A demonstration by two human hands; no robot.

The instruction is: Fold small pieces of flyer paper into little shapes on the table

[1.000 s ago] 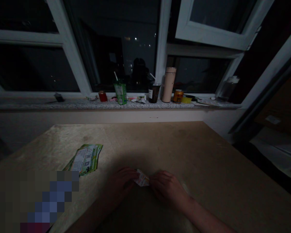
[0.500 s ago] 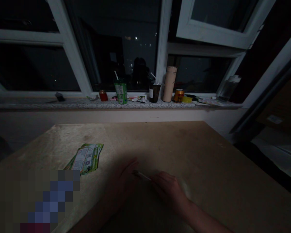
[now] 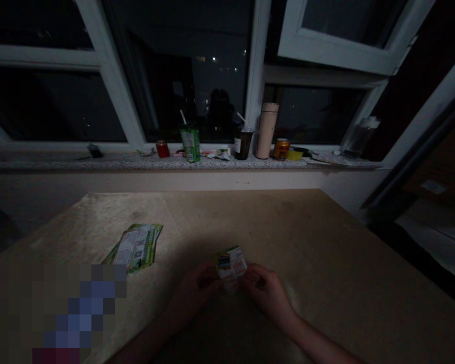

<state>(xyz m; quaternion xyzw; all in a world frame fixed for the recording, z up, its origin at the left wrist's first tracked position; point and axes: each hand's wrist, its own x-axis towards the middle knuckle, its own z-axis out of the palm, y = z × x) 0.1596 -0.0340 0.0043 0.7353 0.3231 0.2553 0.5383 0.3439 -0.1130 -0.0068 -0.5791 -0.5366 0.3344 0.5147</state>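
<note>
Between my hands, above the middle of the table, is a small printed card (image 3: 231, 264), white with a green edge, a dark picture and orange print. My left hand (image 3: 199, 288) pinches its left side between thumb and fingers. At its right lower edge my right hand (image 3: 263, 288) grips it the same way. Something pale or clear shows at the card's bottom edge, too dim to make out. Left of my hands, green and white printed packets (image 3: 138, 246) lie overlapping on the table.
The wide brown table (image 3: 288, 222) reaches to the wall below the window. Along the stone sill (image 3: 212, 164) stand a green cup (image 3: 190, 144), a dark drink cup (image 3: 243, 144), a pink flask (image 3: 266, 131), a gold can (image 3: 281, 149) and a red jar (image 3: 162, 149). A pixelated patch covers the lower left.
The thin item, seen edge-on before, now shows its printed face towards me. My left hand has closed from spread fingers into a pinch on it. The packets have stayed in place.
</note>
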